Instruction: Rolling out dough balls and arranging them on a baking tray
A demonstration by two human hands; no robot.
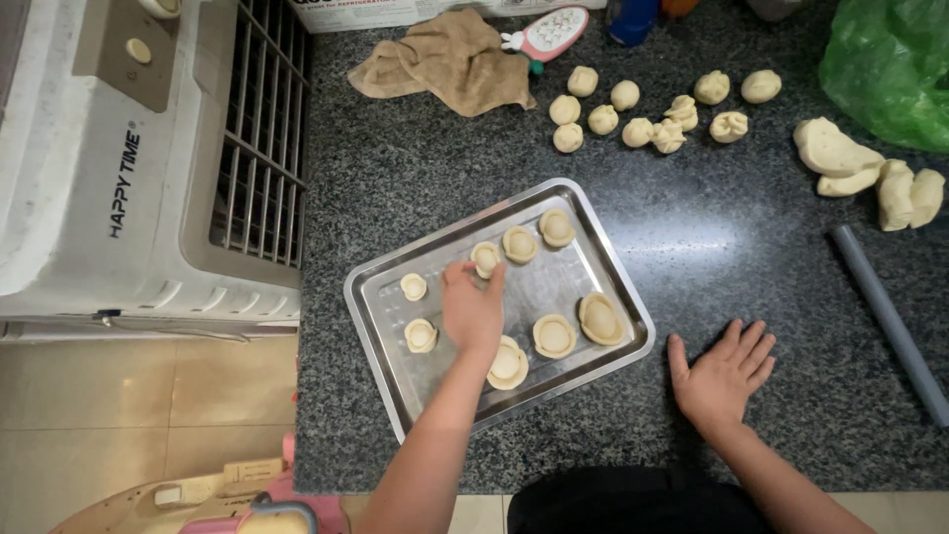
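Observation:
A silver metal tray (603, 267) lies tilted on the dark speckled counter (712, 227). Several shaped dough pieces (555, 336) sit on it in two rows. My left hand (471, 307) reaches over the tray's middle, its fingertips touching a small dough piece (485, 257) in the upper row. My right hand (725, 374) rests flat on the counter to the right of the tray, fingers spread, holding nothing.
Several small dough balls (638, 131) lie at the back of the counter, larger dough lumps (850, 163) at the right by a green plastic bag (890, 64). A grey rolling tube (890, 318), a brown cloth (450, 61) and a white appliance (148, 158) at left.

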